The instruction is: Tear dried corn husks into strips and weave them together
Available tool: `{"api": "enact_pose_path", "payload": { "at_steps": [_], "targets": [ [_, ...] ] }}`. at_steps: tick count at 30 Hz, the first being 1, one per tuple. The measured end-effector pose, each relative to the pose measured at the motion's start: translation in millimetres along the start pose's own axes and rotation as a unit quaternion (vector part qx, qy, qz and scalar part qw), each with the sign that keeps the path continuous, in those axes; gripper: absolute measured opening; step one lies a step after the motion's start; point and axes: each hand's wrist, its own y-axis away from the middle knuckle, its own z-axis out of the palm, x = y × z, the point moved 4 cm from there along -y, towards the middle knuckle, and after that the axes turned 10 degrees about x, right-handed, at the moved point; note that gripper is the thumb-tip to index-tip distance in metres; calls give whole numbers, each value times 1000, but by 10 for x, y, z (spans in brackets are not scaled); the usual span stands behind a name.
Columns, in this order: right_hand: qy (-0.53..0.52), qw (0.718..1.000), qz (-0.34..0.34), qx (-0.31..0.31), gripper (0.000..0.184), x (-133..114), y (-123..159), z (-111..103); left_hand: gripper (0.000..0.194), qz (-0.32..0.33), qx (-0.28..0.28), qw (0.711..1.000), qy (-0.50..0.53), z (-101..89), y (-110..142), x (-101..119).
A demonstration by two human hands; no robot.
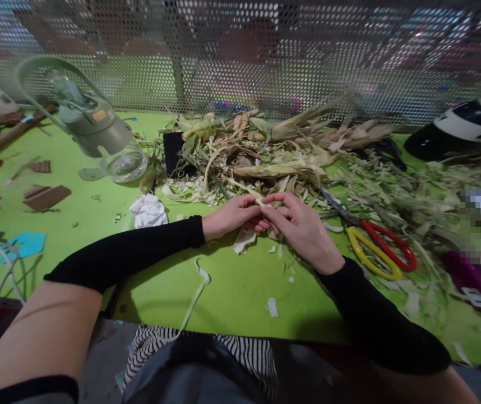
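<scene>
Over the green table my left hand (237, 215) and my right hand (298, 229) meet, fingertips pinched together. Between them is a narrow strip of pale corn husk (246, 188), its upper end pointing away from me. Its lower part is hidden by my fingers. Just behind lies a heap of dried corn husks (282, 132), with shredded bits at its near edge. Small husk scraps (244, 240) lie below my fingers. To the right of my right hand rest scissors (375, 241) with one red and one yellow handle, their blades towards the heap.
A green water bottle (97, 126) stands back left, beside a crumpled white tissue (148, 211). A perforated metal screen (240, 56) closes off the table's far side. A white cable (10, 269) hangs at the left. One long husk strip (197, 286) crosses the front edge.
</scene>
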Motion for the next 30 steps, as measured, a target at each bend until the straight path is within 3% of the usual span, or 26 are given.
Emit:
{"api": "enact_pose_path", "payload": {
  "at_steps": [5,11,19,30],
  "targets": [
    [54,998,-25,37,46,-60,15,-38,17,-4,-2,1000,23,0,-15,-10],
    [146,981,-88,93,24,-128,25,-84,19,2,-2,1000,21,-7,-33,-22],
    [172,976,-116,71,9,-181,9,-151,21,-8,-4,1000,18,-9,-29,0],
    [188,972,-119,78,7,-184,-13,-177,16,-2,-53,997,52,-54,-96,-79]
  ]
}}
